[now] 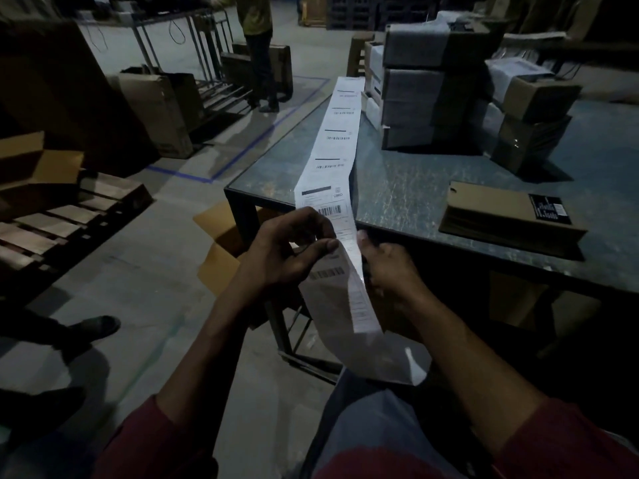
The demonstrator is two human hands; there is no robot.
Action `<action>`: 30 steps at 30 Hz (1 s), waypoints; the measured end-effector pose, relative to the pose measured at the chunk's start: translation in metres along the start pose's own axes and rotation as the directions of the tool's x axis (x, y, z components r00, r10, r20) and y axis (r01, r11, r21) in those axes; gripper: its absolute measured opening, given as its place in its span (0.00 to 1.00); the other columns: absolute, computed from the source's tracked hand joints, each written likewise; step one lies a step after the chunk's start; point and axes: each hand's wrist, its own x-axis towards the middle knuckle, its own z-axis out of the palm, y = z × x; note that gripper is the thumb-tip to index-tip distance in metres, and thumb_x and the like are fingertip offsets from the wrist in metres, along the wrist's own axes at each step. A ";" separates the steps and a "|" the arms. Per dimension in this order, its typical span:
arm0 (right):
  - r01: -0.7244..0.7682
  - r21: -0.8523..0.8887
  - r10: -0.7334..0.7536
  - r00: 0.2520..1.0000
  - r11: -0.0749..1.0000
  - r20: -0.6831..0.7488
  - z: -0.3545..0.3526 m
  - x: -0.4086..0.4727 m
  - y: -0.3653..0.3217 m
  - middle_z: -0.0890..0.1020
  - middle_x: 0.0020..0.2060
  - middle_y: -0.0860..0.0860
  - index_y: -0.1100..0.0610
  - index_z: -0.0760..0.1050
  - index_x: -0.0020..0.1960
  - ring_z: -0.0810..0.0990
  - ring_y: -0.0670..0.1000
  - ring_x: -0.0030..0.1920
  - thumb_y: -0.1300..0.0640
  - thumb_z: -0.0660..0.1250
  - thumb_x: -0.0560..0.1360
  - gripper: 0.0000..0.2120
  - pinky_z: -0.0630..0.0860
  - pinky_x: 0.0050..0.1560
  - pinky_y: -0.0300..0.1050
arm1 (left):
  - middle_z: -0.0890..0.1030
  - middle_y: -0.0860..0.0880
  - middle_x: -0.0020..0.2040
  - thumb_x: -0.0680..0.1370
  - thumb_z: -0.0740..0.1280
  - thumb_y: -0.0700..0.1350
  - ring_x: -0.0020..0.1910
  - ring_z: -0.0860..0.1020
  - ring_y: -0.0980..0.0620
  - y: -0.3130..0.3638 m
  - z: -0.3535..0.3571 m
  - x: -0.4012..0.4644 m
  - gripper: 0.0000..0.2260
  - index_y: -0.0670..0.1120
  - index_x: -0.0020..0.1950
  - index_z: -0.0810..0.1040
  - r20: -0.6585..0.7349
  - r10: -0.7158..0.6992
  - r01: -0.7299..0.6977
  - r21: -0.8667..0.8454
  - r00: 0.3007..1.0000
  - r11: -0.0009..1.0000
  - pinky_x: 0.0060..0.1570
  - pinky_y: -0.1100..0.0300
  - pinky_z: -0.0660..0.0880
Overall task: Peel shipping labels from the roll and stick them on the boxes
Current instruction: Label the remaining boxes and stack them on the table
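At table (408, 188) corner: label strip (332, 146), hands.
Left hand (287, 247) is pinching it; right hand (383, 267) is gripping its edge, stacked boxes (432, 95) beyond.

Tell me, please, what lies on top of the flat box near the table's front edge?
A dark label sits on the flat box's right end; the rest of its top is bare. Anything beneath the box is hidden.

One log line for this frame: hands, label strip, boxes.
left hand: pinches label strip | right hand: grips strip edge | strip: trails across table | flat box: on table, untouched
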 end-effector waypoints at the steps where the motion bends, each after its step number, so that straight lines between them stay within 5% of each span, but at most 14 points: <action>1: -0.118 0.116 0.104 0.987 0.986 0.119 -0.008 -0.009 -0.005 0.84 0.47 0.55 0.53 0.79 0.55 0.82 0.56 0.47 0.19 0.62 0.68 0.38 0.76 0.48 0.52 | 0.83 0.48 0.43 0.79 0.75 0.37 0.42 0.83 0.49 -0.001 0.000 0.000 0.04 0.41 0.47 0.81 -0.008 0.001 -0.001 -0.003 1.000 1.000 0.42 0.59 0.77; 3: -0.251 0.167 0.186 0.925 0.953 0.332 -0.021 -0.027 -0.006 0.85 0.44 0.54 0.52 0.80 0.59 0.84 0.56 0.43 0.17 0.67 0.62 0.43 0.79 0.44 0.51 | 0.84 0.49 0.43 0.79 0.75 0.37 0.42 0.83 0.49 -0.002 0.000 -0.001 0.04 0.42 0.47 0.81 -0.021 0.001 -0.001 -0.009 1.000 1.000 0.43 0.60 0.76; 5: -0.218 0.213 0.107 0.894 0.952 0.436 -0.025 -0.040 0.000 0.80 0.33 0.52 0.57 0.80 0.51 0.78 0.52 0.29 0.29 0.77 0.65 0.32 0.73 0.32 0.44 | 0.84 0.50 0.43 0.79 0.75 0.37 0.42 0.83 0.48 -0.002 0.002 -0.003 0.04 0.42 0.47 0.82 -0.011 0.002 -0.002 -0.016 1.000 1.000 0.43 0.60 0.76; 8: -0.131 0.298 0.017 0.933 0.946 0.358 -0.018 -0.046 0.006 0.81 0.31 0.55 0.61 0.81 0.48 0.76 0.52 0.26 0.55 0.76 0.74 0.10 0.70 0.27 0.41 | 0.83 0.55 0.44 0.78 0.75 0.37 0.43 0.84 0.49 -0.001 0.007 -0.008 0.04 0.44 0.47 0.82 0.007 -0.024 0.025 -0.024 1.000 0.999 0.43 0.58 0.79; 10: -0.100 0.288 0.025 0.967 0.952 0.255 -0.015 -0.036 0.012 0.87 0.42 0.58 0.60 0.83 0.55 0.85 0.55 0.37 0.61 0.77 0.73 0.12 0.80 0.35 0.47 | 0.83 0.57 0.44 0.78 0.75 0.37 0.44 0.84 0.49 0.001 0.009 -0.013 0.05 0.45 0.47 0.82 0.001 -0.049 0.049 -0.032 0.999 0.998 0.44 0.56 0.81; 14: -0.091 0.222 0.063 0.990 0.971 0.129 -0.004 -0.021 0.027 0.87 0.50 0.60 0.59 0.80 0.59 0.87 0.63 0.49 0.60 0.84 0.64 0.26 0.83 0.52 0.68 | 0.85 0.51 0.43 0.78 0.76 0.36 0.42 0.84 0.48 0.007 0.003 -0.018 0.07 0.47 0.47 0.82 -0.028 -0.071 0.069 -0.065 0.997 0.995 0.43 0.58 0.79; 16: -0.052 0.162 0.038 0.995 0.985 0.091 -0.003 -0.018 0.033 0.88 0.48 0.59 0.59 0.81 0.55 0.87 0.63 0.49 0.59 0.84 0.64 0.22 0.83 0.54 0.67 | 0.85 0.48 0.43 0.78 0.75 0.36 0.41 0.84 0.47 0.012 0.000 -0.018 0.05 0.45 0.47 0.82 -0.032 -0.054 0.052 -0.079 0.998 0.996 0.41 0.56 0.79; 21: 0.031 -0.009 -0.031 0.999 0.999 0.018 0.001 0.004 0.049 0.88 0.46 0.52 0.51 0.81 0.52 0.87 0.56 0.49 0.38 0.76 0.50 0.33 0.84 0.54 0.60 | 0.85 0.46 0.44 0.78 0.75 0.40 0.42 0.84 0.49 0.025 -0.007 -0.012 0.03 0.42 0.48 0.83 -0.062 -0.008 0.004 -0.071 0.998 0.998 0.41 0.58 0.79; 26: 0.076 -0.211 -0.083 0.996 0.975 -0.023 -0.002 0.000 0.035 0.85 0.42 0.47 0.48 0.77 0.51 0.86 0.54 0.49 0.48 0.80 0.68 0.16 0.83 0.54 0.58 | 0.85 0.47 0.44 0.78 0.75 0.36 0.42 0.84 0.52 0.035 -0.013 0.003 0.03 0.38 0.49 0.82 -0.081 0.041 -0.044 -0.037 0.996 0.998 0.42 0.59 0.78; 30: 0.085 -0.352 -0.112 0.992 0.932 -0.058 -0.001 -0.005 0.028 0.85 0.52 0.53 0.52 0.79 0.56 0.83 0.57 0.56 0.49 0.80 0.71 0.17 0.81 0.58 0.55 | 0.85 0.48 0.43 0.78 0.75 0.35 0.40 0.82 0.60 0.044 -0.019 0.018 0.03 0.39 0.48 0.82 -0.140 0.064 -0.064 0.002 0.988 0.998 0.40 0.67 0.74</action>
